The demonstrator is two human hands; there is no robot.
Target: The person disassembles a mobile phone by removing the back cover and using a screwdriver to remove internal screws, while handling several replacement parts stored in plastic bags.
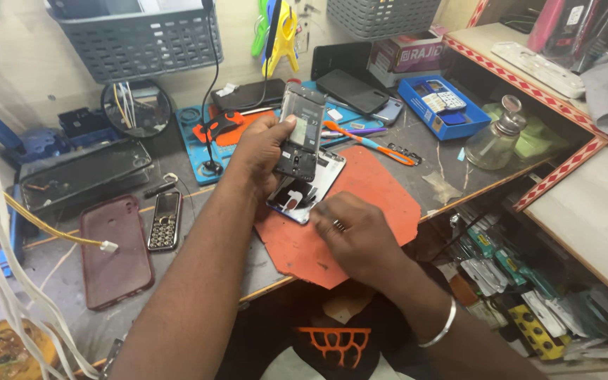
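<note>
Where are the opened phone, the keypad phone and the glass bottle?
opened phone [302,134], head view, on its exposed inner frame.
keypad phone [165,219], head view, on its keypad.
glass bottle [492,146], head view, on its body.

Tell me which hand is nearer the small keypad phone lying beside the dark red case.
Left. The left hand holds an opened phone up and right of the keypad phone; the right hand rests farther right on the orange mat.

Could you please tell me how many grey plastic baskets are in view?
2: one grey basket at upper left, another basket at top centre-right, both cut off by the frame.
</note>
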